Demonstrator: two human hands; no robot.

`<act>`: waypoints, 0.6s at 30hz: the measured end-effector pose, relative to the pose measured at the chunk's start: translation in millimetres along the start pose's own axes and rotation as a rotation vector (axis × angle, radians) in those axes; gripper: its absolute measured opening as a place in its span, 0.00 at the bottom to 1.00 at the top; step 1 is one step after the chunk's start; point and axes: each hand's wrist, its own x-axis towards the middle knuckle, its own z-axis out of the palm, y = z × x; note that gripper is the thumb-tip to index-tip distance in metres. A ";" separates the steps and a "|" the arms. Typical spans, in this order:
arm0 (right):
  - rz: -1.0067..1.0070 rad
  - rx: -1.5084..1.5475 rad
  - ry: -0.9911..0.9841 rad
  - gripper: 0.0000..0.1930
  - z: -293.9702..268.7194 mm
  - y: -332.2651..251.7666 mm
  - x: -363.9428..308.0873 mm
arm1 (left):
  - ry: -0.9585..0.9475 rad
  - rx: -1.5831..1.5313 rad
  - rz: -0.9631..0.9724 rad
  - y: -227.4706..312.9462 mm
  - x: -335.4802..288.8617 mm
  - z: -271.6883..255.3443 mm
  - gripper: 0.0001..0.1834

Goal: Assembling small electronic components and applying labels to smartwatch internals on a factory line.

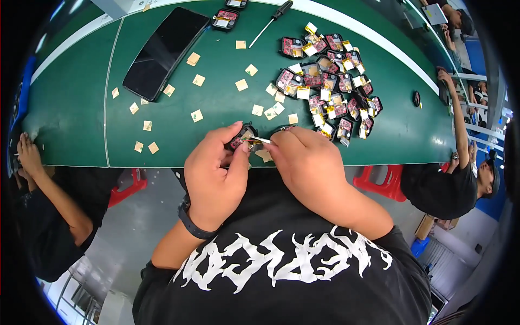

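My left hand [215,170] is closed on a small black device housing [242,137] with a red circuit board inside, near the table's front edge. Thumb and fingers grip it by its sides. My right hand [310,160] pinches a slim whitish piece [261,140] whose tip reaches the housing; its kind is too small to tell. Behind the right fingers, another dark housing [283,129] shows only in part. Just below the hands' meeting point lie small tan square pads [264,155], partly covered by my right hand.
Several open black housings with red boards and white batteries [311,76] are heaped at the right. Tan pads [197,115] lie scattered across the green table [179,138]. A black phone-like slab [165,51] and a screwdriver [271,24] lie farther back. People sit at both sides.
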 end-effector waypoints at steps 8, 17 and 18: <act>0.009 0.068 -0.032 0.10 1.6 1.0 3.1 | -0.059 -0.327 -0.161 5.3 5.3 -10.4 0.16; 0.219 0.534 -0.121 0.07 -2.9 3.0 6.3 | -0.074 -0.587 -0.268 8.0 10.7 -18.4 0.12; 0.240 0.562 -0.115 0.07 -4.1 1.0 6.8 | -0.074 -0.589 -0.269 8.6 10.8 -18.6 0.12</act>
